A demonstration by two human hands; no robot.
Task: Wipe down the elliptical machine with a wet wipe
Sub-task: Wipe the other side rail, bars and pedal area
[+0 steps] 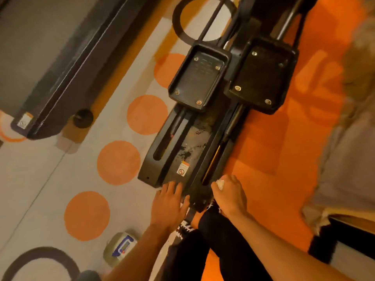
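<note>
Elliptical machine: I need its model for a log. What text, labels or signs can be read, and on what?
No words are readable.
Warning sticker on the elliptical's rear base: red prohibition sign; text too small.
Logo on its centre cover: blurred.
Sticker on the neighbouring machine: blurred.

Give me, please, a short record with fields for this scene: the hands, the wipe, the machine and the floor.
left hand: flat on the rear end of the elliptical, fingers straight
right hand: holds a white wipe at the end of the right rail
pedals: two, black, side by side
pack: blue label, on the floor left of the left forearm
floor: grey with orange dots
</note>
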